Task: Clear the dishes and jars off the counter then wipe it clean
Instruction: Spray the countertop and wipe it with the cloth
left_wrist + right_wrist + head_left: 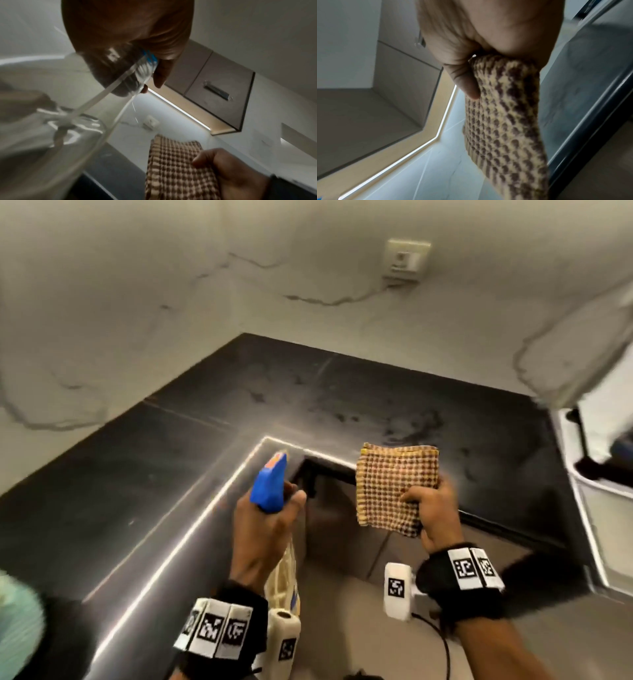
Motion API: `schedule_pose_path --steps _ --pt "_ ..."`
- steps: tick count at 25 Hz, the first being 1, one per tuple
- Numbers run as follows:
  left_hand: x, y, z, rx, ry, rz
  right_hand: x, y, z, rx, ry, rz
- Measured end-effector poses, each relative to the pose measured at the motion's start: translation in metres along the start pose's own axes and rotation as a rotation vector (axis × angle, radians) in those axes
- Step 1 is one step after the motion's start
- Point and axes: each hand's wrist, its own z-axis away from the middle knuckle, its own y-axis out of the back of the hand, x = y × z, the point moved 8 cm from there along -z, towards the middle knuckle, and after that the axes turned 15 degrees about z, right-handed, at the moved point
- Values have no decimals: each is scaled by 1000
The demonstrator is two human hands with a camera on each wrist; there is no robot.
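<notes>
A dark L-shaped counter (239, 392) fills the corner under a marble wall, with wet smears on its right part (407, 426). My left hand (267, 525) grips a clear spray bottle (282, 573) by its neck; the blue trigger head (269, 484) points at the counter corner. In the left wrist view the bottle (51, 135) is see-through and close to the lens. My right hand (431, 508) pinches a folded brown-and-yellow checked cloth (394, 487) above the counter's inner edge. The cloth (505, 121) hangs from the fingers in the right wrist view.
A wall socket (406, 261) sits on the marble backsplash. A white appliance with a dark handle (596, 460) stands at the right end of the counter. Something pale green (17, 621) shows at the lower left. Upper cabinets (219, 93) with a light strip hang above.
</notes>
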Motion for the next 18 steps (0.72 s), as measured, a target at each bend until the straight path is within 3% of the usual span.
schedule_pose_path --steps 6,10,14,18 --pt "-98 -163 12 -285 251 -65 33 166 -46 330 -37 -225" --pt "-143 -238 20 -459 316 -200 49 258 -56 598 -25 -166" --pt "-175 -289 23 -518 392 -280 63 311 -70 761 -43 -138" --pt "-193 -323 21 -563 458 -351 77 327 -93 834 -109 -8"
